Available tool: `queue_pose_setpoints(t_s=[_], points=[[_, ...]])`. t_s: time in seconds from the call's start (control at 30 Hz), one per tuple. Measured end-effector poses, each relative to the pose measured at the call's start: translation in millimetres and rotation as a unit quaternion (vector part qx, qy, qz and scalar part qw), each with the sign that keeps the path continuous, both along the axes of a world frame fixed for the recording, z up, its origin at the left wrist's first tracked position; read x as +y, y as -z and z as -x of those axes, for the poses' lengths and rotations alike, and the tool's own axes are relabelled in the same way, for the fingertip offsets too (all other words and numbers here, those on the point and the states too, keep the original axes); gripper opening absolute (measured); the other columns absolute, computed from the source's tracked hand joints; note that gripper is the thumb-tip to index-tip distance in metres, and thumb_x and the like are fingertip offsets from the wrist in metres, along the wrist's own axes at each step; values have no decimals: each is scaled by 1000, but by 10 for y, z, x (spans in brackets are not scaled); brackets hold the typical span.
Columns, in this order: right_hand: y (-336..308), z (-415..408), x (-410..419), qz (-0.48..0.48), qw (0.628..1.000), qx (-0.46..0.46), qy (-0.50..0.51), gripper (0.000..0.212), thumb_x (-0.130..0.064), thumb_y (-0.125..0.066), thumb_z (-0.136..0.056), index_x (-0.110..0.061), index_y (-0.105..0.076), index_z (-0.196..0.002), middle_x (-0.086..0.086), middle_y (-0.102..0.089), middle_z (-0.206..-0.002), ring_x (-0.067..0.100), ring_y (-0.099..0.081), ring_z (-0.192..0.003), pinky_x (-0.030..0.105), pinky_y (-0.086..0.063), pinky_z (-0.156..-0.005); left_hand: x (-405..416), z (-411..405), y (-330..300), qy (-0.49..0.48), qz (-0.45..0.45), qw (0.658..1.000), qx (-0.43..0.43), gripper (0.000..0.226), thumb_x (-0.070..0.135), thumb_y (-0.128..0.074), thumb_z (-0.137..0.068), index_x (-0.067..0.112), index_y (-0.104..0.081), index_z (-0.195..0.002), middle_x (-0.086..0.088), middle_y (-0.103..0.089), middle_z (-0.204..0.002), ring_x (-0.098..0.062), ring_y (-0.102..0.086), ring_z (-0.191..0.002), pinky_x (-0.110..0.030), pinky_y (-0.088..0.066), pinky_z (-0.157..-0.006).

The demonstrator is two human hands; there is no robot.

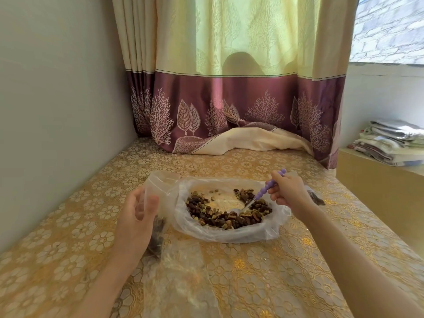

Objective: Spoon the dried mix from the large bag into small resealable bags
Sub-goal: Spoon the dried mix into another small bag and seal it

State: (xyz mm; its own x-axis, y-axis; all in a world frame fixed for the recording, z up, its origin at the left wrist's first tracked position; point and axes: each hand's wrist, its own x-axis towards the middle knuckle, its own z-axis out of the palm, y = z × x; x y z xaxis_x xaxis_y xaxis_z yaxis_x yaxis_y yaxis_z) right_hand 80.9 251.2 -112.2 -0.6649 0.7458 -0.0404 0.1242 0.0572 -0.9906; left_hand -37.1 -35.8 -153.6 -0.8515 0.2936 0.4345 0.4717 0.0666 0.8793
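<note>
While right grip [289, 191] pinches spoon [263, 193], bowl down-left in mix [229, 216], left grip [140, 210] clasps small bag [158, 226]

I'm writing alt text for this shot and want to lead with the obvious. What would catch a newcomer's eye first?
First, the large bag lying spread open mid-table, a ring of dark dried mix inside it. Next, the right hand dipping a purple beaded spoon into that mix, while the left hand holds a small clear bag beside the large bag. Behind hangs a yellow and plum curtain.
</note>
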Motion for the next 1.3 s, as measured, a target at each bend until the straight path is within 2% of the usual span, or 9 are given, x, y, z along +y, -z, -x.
queue_pose_setpoints(t_s=[0.13,0.27,0.57,0.77,0.97,1.03,1.13,1.2,1.3], points=[[25,15,-44,56,998,1,-7,37,-17,-47,-98,-3,-56,-65,9,-63,-49,9,-45,-35,16,-31,-34,0,4,0,-2,8,1000,1,88,88,-35,-62,25,-47,-122,9,-63,-106,0,-60,-91,-14,-42,-69],[46,72,-129,45,999,-13,5,40,-20,-47,-98,-3,-60,-64,4,-62,-46,8,-52,-35,16,-40,-37,2,-8,-10,5,2,1000,-4,83,90,-36,-60,31,-47,-117,13,-64,-101,3,-62,-83,-11,-44,-64],[-36,67,-145,107,993,47,35,36,-15,-42,-100,-3,-54,-67,5,-61,-44,5,-45,-30,13,-31,-30,-5,17,9,11,4,1000,-2,91,90,-37,-60,24,-49,-122,6,-65,-103,-8,-63,-90,-21,-46,-72],[-263,137,-173,96,991,84,47,36,-15,-41,-99,-5,-52,-67,8,-65,-50,4,-44,-32,14,-33,-34,-9,20,33,13,1,1000,-13,68,79,-40,-68,33,-48,-117,10,-65,-104,-5,-63,-92,-22,-47,-73],[-645,314,-397,107,985,133,13,38,-20,-41,-101,-6,-53,-68,10,-67,-57,5,-44,-36,16,-35,-42,2,-1,2,14,-1,1000,-13,50,81,-41,-66,48,-46,-103,16,-64,-99,8,-61,-84,-15,-46,-68],[-730,371,-513,116,983,143,-14,35,-20,-42,-101,-5,-54,-71,14,-68,-65,6,-44,-39,14,-35,-41,8,2,3,9,-8,1000,-10,51,84,-42,-64,48,-46,-101,19,-63,-98,10,-61,-84,-18,-48,-69],[-806,465,-715,97,985,139,-39,33,-18,-45,-99,-6,-55,-70,8,-61,-58,7,-45,-43,16,-36,-43,12,29,37,9,-4,1000,-14,55,80,-43,-67,43,-46,-109,17,-61,-105,5,-61,-89,-28,-53,-77],[-857,543,-854,69,988,125,-61,37,-22,-45,-99,-6,-55,-67,7,-56,-58,7,-45,-41,16,-36,-42,7,58,60,10,0,1000,-12,70,78,-43,-68,31,-48,-120,9,-61,-115,-4,-61,-97,-35,-53,-84],[-941,636,-1040,3,990,93,-106,37,-25,-45,-100,-3,-55,-72,17,-59,-68,8,-44,-38,16,-33,-36,11,61,65,12,3,1000,-10,73,79,-41,-70,28,-48,-122,9,-61,-114,-2,-62,-94,-29,-53,-80]])
